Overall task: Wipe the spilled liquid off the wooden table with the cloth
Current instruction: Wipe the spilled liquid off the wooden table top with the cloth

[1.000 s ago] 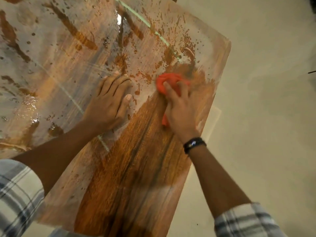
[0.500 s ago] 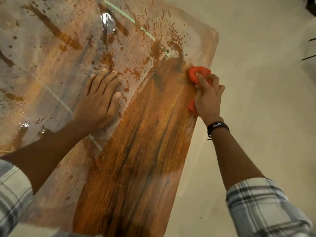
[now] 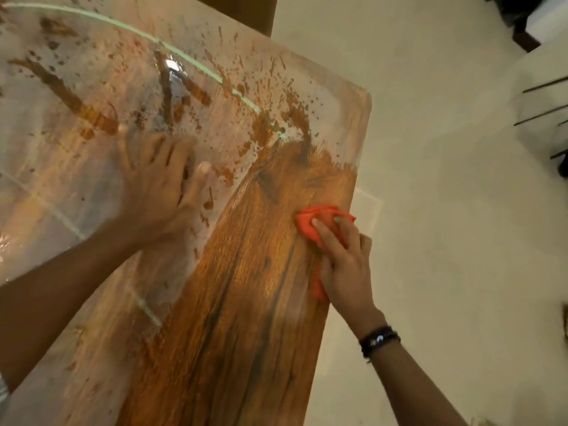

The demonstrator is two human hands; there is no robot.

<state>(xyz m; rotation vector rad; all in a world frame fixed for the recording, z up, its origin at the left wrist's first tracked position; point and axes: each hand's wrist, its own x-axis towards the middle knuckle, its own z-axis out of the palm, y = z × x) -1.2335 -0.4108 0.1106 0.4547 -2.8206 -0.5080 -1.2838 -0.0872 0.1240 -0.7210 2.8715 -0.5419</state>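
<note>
A long wooden table [image 3: 246, 302] with a rounded corner runs from lower centre to the upper left of the frame. A pale, milky film of liquid [image 3: 76, 167], flecked with brown splashes, covers its upper-left half. The lower-right half shows glossy, dark-streaked grain. The right hand [image 3: 344, 265], a dark beaded bracelet [image 3: 379, 339] on its wrist, grips a crumpled orange cloth [image 3: 319, 218] against the table's right edge, fingers curled over it. The left hand [image 3: 153, 192] lies flat, fingers spread, on the wet film. A matte cream floor [image 3: 445, 210] fills the right.
</note>
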